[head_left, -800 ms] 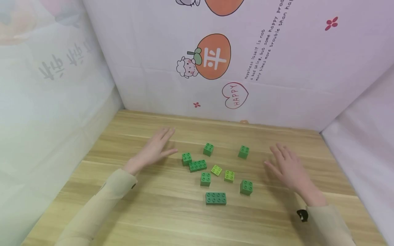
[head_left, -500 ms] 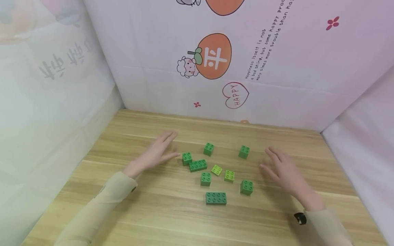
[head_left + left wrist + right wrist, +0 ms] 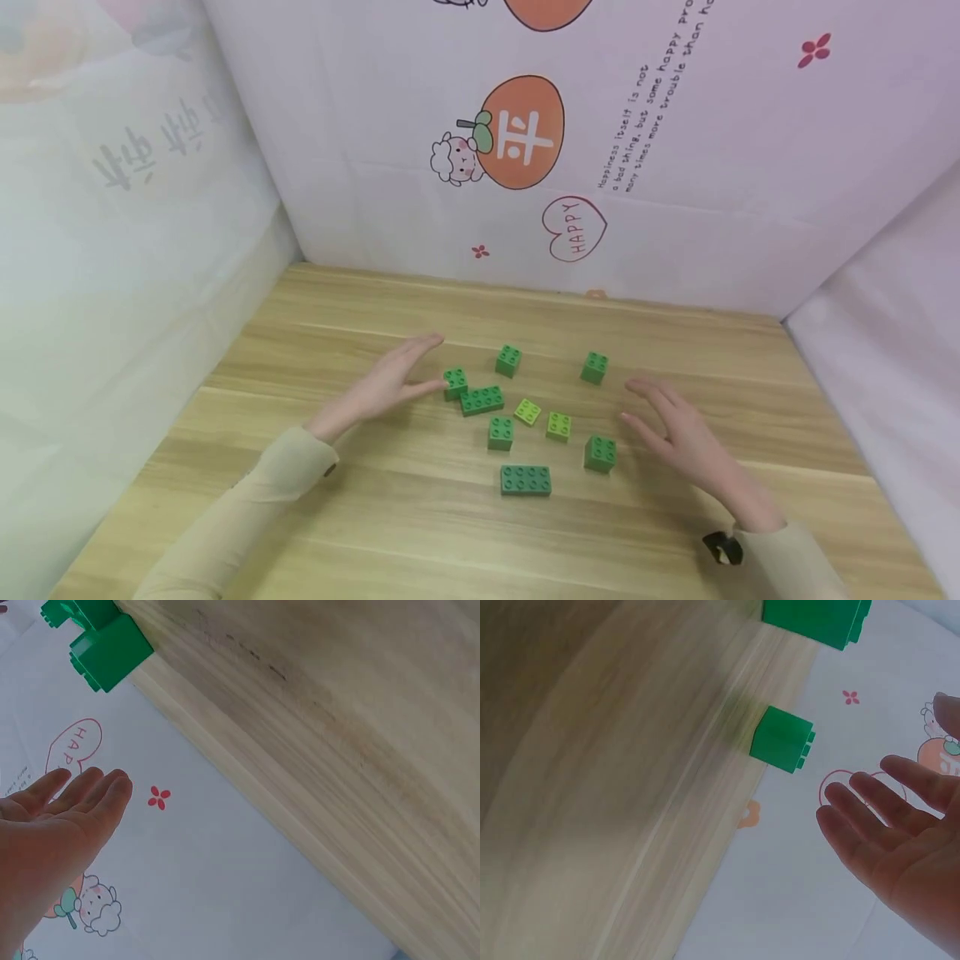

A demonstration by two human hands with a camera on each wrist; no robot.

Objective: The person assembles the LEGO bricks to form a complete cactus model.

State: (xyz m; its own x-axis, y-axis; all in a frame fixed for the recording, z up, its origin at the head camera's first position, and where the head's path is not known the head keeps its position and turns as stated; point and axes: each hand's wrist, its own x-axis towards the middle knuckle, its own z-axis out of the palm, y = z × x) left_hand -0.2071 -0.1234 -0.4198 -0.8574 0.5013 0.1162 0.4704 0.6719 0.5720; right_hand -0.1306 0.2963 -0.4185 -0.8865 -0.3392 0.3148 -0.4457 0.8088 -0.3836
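My left hand (image 3: 386,381) hovers at the left of the brick group, fingers extended and holding nothing. Its thumb tip overlaps the edge of a green square brick (image 3: 456,383) in the head view; whether they touch I cannot tell. Against that brick lies a long green brick (image 3: 482,401). On the other side my right hand (image 3: 686,433), also bare, has its fingers stretched out, nearest to a taller green brick (image 3: 600,453). In the right wrist view its spread fingers appear beside a green brick (image 3: 782,739). The left wrist view shows green bricks (image 3: 112,652) beyond the straight fingers.
Between the hands sit two lime bricks (image 3: 558,426), a green square brick (image 3: 500,433) and a dark green long brick (image 3: 526,480). Farther back stand two green bricks (image 3: 507,360). Printed white cloth (image 3: 420,225) walls off the wooden table (image 3: 420,533) at the back and sides.
Both hands have moved inward toward the bricks, the right one leftward and nearer the front, the left one slightly rightward. The bricks keep their places on the table.
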